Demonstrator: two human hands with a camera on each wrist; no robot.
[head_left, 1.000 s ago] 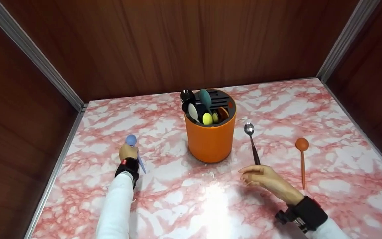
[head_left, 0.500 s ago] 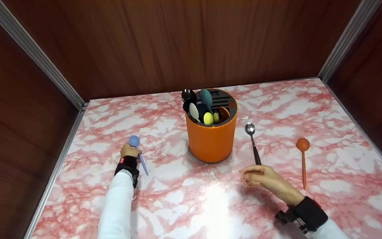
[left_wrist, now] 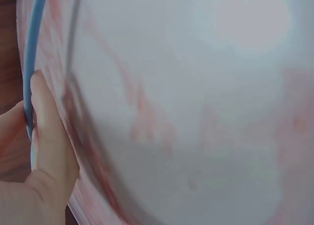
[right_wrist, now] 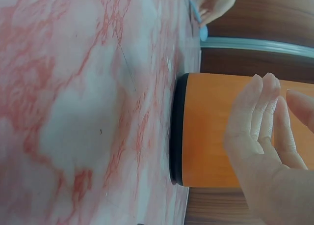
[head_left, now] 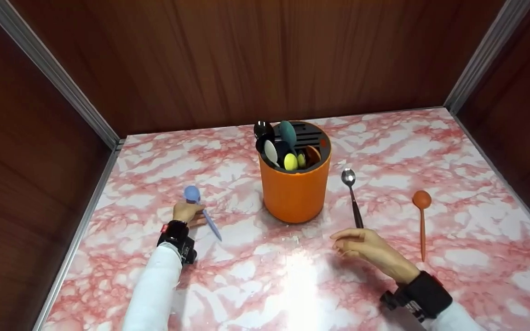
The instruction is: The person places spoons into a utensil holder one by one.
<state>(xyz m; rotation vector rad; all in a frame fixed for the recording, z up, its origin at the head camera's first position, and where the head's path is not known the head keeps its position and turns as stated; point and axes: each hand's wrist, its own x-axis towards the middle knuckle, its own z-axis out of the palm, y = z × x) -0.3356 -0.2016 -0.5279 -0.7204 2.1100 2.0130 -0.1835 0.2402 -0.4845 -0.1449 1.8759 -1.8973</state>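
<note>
My left hand (head_left: 187,213) pinches a blue spoon (head_left: 212,225) between thumb and fingers, just below its round bowl. In the left wrist view the blue handle (left_wrist: 31,48) stands apart from its shadow, so it is off the tabletop. With loosely bent fingers and nothing in them, my right hand (head_left: 365,243) hovers at the handle end of a metal spoon (head_left: 356,212) with a dark grip. Between the hands stands an orange utensil holder (head_left: 294,195); the right wrist view has its orange wall (right_wrist: 211,131) behind the right hand (right_wrist: 265,151).
Several utensils stick out of the holder's slotted black top, among them a teal spoon (head_left: 288,133) and a white one (head_left: 271,151). An orange spoon (head_left: 422,225) lies at the right on the pink marbled table (head_left: 242,271). Brown wood-grain panels (head_left: 191,64) enclose the back and sides.
The left hand has shifted slightly right with the blue spoon, whose handle end has swung to the right. The right hand stays almost still.
</note>
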